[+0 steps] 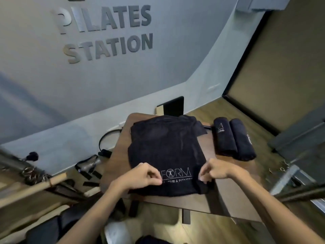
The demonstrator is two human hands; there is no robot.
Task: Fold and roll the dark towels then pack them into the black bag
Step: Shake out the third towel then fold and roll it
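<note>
Two rolls (232,138) were done & lay on the counter (223,196) at right; a folded towel (165,148), centre, was pinched at its near edge by left hand (140,176) & right hand (214,170), unrolled; bag not identified.

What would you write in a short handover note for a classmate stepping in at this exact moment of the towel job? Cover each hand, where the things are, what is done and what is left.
Left hand: pinching the near edge of the flat towel, left of its white logo.
Right hand: pinching the same near edge, right of the logo.
The flat towel lies folded on the wooden table.
Done: two rolled towels lie side by side on the table to its right.
Left: roll this towel, then pack all three. The black bag cannot be clearly made out in this view.
</note>
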